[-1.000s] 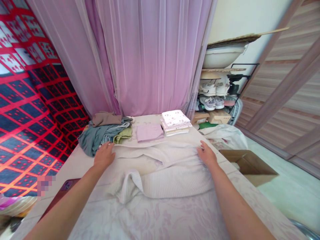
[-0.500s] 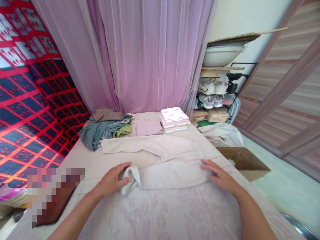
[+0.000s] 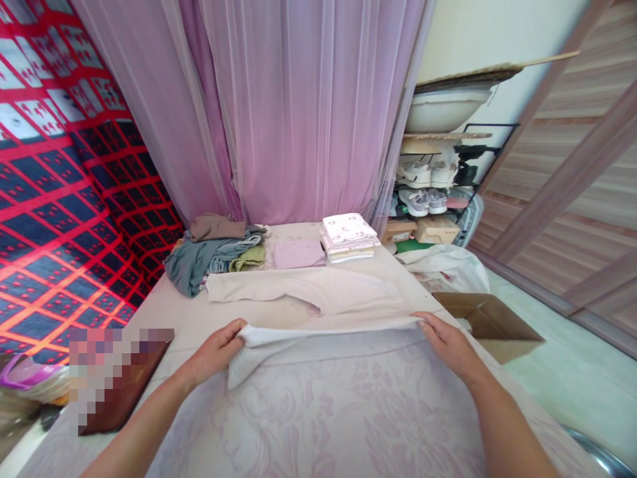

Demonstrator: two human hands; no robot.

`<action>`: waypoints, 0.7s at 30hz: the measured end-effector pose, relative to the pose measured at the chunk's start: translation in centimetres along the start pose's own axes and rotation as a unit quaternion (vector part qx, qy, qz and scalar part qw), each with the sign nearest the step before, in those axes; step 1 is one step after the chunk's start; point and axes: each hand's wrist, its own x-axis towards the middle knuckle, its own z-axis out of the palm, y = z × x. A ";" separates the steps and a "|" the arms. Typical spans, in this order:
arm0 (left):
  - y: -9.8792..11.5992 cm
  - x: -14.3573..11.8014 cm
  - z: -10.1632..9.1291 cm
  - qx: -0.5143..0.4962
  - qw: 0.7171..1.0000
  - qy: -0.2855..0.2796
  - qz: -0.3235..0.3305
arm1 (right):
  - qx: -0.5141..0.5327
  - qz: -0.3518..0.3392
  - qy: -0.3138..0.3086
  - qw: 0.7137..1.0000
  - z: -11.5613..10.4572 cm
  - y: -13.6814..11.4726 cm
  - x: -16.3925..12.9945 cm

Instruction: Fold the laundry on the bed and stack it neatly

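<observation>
Cream ribbed pants (image 3: 348, 287) lie spread across the bed (image 3: 328, 425), one leg stretching left on the far side. The near leg's edge is lifted and pulled taut between my two hands. My left hand (image 3: 223, 348) is closed on the cuff end, where a loose flap of cloth hangs down. My right hand (image 3: 445, 338) pinches the same edge near the waist end. Part of the near leg is hidden behind the raised edge.
Behind the pants are a heap of dark clothes (image 3: 199, 259), a folded pink cloth (image 3: 298, 254) and a folded stack (image 3: 348, 229). A blurred reddish-brown object (image 3: 124, 392) lies at left. An open cardboard box (image 3: 488, 318) and a shoe rack (image 3: 423, 179) stand right.
Both hands have closed on the near leg's edge and raised it off the bed. Before, the leg lay flat with my hands resting at its ends.
</observation>
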 end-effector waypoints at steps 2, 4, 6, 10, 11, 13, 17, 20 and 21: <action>0.7 -0.3 -0.3 -0.011 0.999 -0.043 -0.004 | 0.011 0.017 -0.002 1.000 -1.2 -0.2 0.0; 1.5 -0.4 -0.6 -0.029 0.996 -0.089 -0.010 | 0.018 0.021 -0.006 1.000 -2.5 -0.1 0.0; 2.2 -0.2 -1.2 -0.052 0.989 -0.136 -0.023 | 0.018 0.024 -0.015 0.999 -3.6 0.1 0.2; 3.4 1.9 -3.2 -0.062 0.982 -0.175 -0.042 | -0.005 0.025 -0.061 0.998 -4.3 0.0 2.1; 3.7 2.8 -3.8 -0.059 0.984 -0.164 -0.037 | -0.011 0.021 -0.073 0.997 -4.0 -0.1 3.0; 4.1 4.9 -5.0 -0.056 0.990 -0.130 -0.018 | -0.022 0.013 -0.080 0.996 -2.9 -0.5 5.0; 4.2 9.2 -6.9 -0.039 0.998 -0.058 -0.011 | -0.064 0.050 -0.083 0.993 0.1 -0.7 8.6; 3.4 12.1 -8.1 0.038 0.999 -0.037 -0.004 | -0.081 0.069 -0.126 0.986 1.6 -0.4 10.1; 3.1 12.9 -8.5 0.085 0.995 -0.045 -0.004 | -0.085 0.071 -0.143 0.984 1.8 -0.2 10.3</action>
